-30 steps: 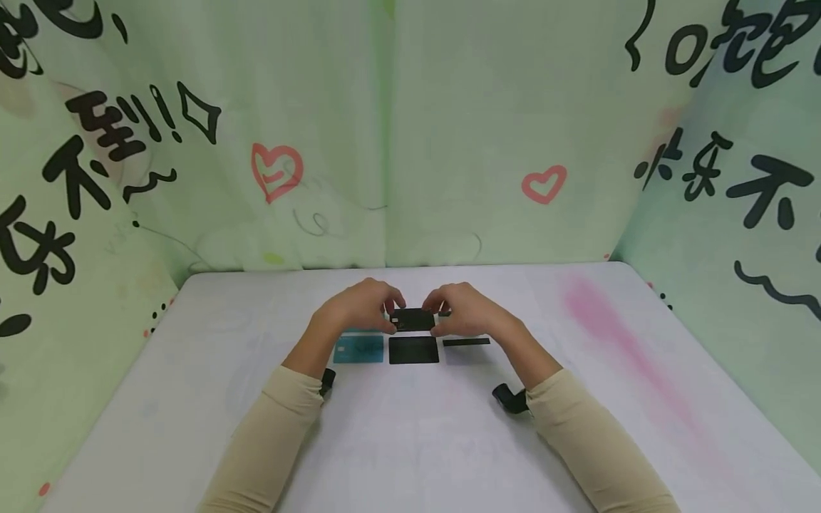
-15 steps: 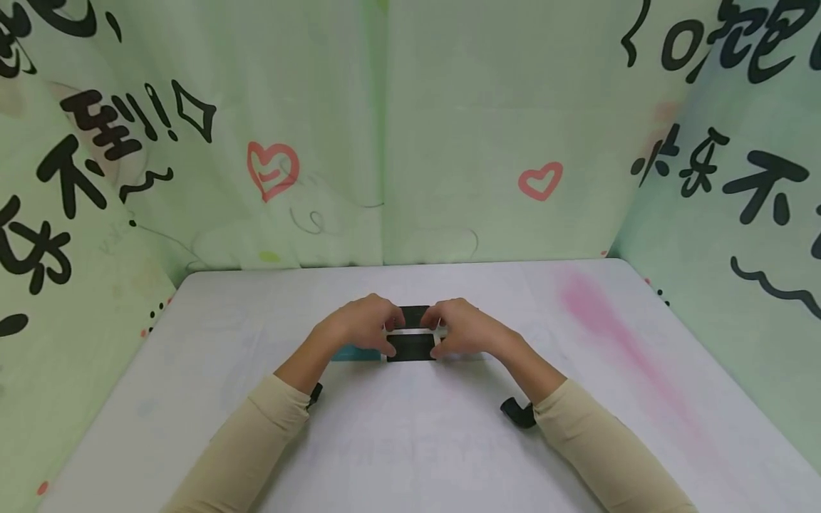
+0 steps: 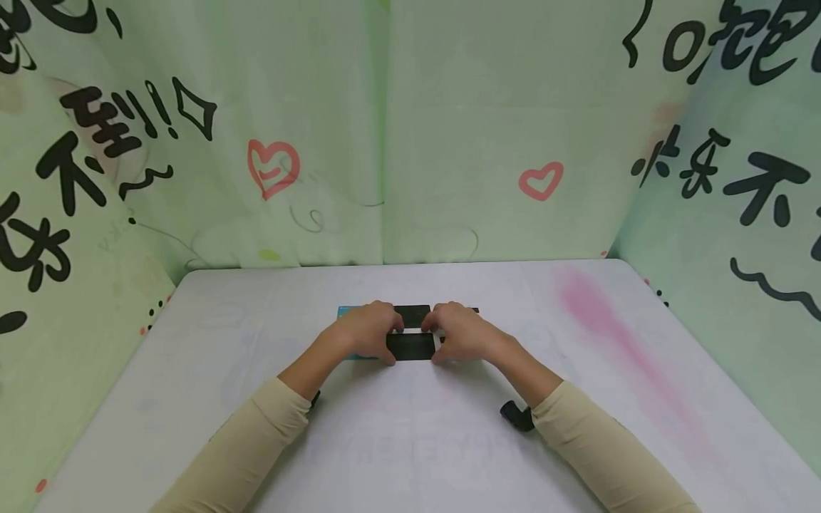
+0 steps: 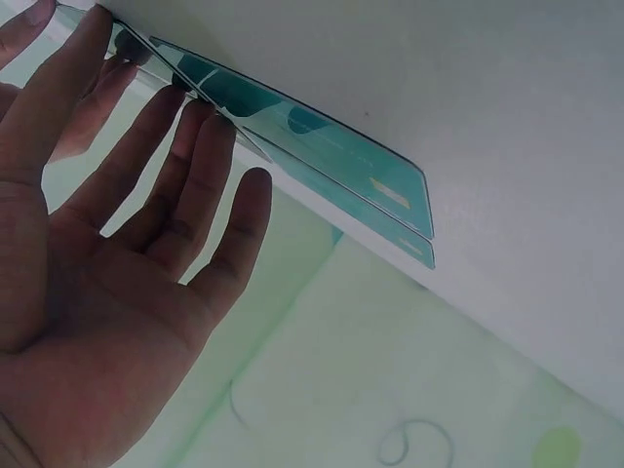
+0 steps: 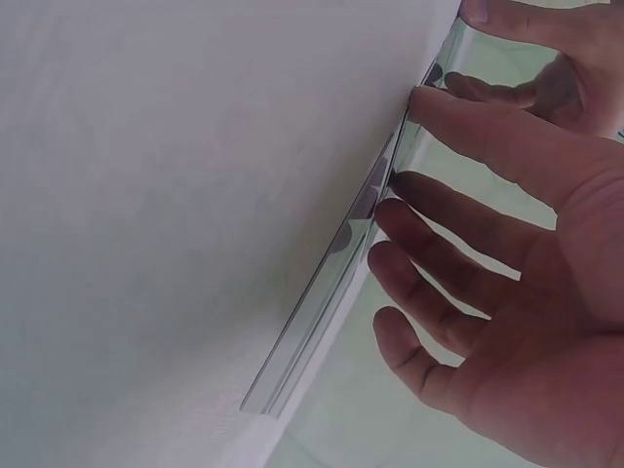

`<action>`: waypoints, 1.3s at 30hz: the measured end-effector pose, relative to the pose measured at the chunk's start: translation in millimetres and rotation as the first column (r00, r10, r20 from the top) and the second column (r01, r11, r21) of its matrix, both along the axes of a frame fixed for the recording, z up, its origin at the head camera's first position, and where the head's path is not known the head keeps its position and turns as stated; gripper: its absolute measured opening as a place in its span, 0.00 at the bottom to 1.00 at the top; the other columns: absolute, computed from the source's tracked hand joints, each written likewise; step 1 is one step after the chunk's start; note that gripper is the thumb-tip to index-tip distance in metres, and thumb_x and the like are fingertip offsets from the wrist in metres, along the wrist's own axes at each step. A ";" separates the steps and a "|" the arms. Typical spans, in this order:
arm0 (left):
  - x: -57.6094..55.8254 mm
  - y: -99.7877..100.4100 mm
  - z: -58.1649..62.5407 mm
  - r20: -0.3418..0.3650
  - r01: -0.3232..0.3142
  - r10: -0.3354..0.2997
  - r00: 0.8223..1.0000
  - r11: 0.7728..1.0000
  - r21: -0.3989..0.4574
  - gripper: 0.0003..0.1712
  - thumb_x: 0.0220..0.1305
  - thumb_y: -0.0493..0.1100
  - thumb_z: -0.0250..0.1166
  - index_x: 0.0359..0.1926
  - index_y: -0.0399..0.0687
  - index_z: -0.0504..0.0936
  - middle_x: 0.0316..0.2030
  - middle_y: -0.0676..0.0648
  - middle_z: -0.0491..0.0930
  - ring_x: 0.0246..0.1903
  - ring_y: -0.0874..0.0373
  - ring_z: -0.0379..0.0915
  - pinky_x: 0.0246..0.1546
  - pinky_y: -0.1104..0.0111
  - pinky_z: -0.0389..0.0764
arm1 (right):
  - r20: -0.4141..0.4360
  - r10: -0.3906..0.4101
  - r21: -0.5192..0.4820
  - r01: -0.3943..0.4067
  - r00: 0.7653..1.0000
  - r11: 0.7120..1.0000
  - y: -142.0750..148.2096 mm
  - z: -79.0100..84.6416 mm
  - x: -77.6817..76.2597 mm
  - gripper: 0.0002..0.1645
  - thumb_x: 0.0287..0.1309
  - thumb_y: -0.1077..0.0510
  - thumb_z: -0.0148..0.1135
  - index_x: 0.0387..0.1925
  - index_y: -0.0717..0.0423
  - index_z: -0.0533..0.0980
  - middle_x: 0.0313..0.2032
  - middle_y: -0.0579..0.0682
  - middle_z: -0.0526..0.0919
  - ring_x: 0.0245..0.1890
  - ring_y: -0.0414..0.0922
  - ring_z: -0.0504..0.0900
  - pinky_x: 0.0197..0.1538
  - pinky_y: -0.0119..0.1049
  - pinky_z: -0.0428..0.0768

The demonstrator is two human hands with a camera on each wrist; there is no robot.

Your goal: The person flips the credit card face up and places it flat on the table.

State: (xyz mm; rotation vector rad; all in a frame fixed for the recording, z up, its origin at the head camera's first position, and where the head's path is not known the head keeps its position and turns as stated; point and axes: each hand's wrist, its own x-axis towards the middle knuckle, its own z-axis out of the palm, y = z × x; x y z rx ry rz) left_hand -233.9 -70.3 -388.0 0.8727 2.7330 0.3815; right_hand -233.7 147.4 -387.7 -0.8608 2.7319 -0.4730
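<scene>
Flat cards lie in two rows on a white table. My left hand and right hand are at opposite ends of the near black card, thumbs on its near edge and fingers on its far edge, pinching it between them. Whether this card is lifted off the table cannot be told. Beyond it lies another black card. A teal card sits beside my left hand, partly covered in the head view. Under my right hand is a pale card with dark shapes, mostly hidden from above.
In the far row, a second teal card shows behind the left hand, and a dark stripe behind the right. A green curtain with writing and hearts encloses the table. Black straps hang at the wrists.
A second ago both hands held the far black card. They have since come nearer to me and taken hold of the near one, leaving the far card lying in its row.
</scene>
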 end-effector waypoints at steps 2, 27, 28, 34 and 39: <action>0.0 0.9 -0.2 -0.006 -0.004 0.004 1.000 1.000 -0.011 0.26 0.51 0.43 0.82 0.50 0.39 0.87 0.44 0.44 0.83 0.42 0.54 0.77 0.52 0.59 0.82 | -0.010 0.005 0.011 -0.005 1.000 1.000 -0.7 -0.1 0.1 0.27 0.46 0.61 0.81 0.51 0.60 0.84 0.44 0.53 0.85 0.46 0.49 0.77 0.53 0.46 0.78; -1.2 -4.0 1.3 -0.057 -0.005 0.003 0.998 0.999 -0.039 0.24 0.50 0.49 0.82 0.48 0.47 0.88 0.43 0.48 0.83 0.44 0.56 0.76 0.47 0.57 0.82 | -0.009 -0.014 0.025 0.014 1.000 1.000 2.3 1.0 5.4 0.30 0.47 0.57 0.83 0.54 0.58 0.84 0.46 0.51 0.84 0.50 0.49 0.79 0.55 0.48 0.79; -1.4 -4.4 1.6 -0.054 -0.008 0.006 0.999 0.999 -0.032 0.24 0.50 0.49 0.81 0.48 0.47 0.87 0.43 0.49 0.83 0.44 0.56 0.76 0.47 0.57 0.82 | -0.013 -0.014 0.020 0.014 1.000 1.000 3.1 1.6 5.9 0.31 0.47 0.57 0.83 0.54 0.58 0.83 0.47 0.52 0.84 0.50 0.49 0.80 0.55 0.49 0.79; -1.2 -6.8 4.8 -0.033 -0.005 0.005 0.999 1.000 -0.002 0.26 0.51 0.52 0.80 0.51 0.50 0.87 0.45 0.50 0.82 0.47 0.56 0.76 0.47 0.56 0.82 | -0.028 -0.010 -0.022 0.010 1.000 1.000 9.8 5.3 8.6 0.32 0.46 0.57 0.83 0.55 0.61 0.83 0.46 0.53 0.85 0.50 0.52 0.82 0.54 0.47 0.81; 0.1 -8.3 7.9 -0.037 -0.007 0.007 0.999 1.000 0.003 0.27 0.52 0.53 0.80 0.52 0.51 0.86 0.46 0.51 0.81 0.49 0.56 0.77 0.50 0.55 0.82 | -0.044 0.007 -0.071 -0.010 0.999 0.997 16.1 5.3 8.3 0.31 0.45 0.57 0.83 0.53 0.61 0.83 0.44 0.52 0.85 0.47 0.50 0.82 0.50 0.42 0.81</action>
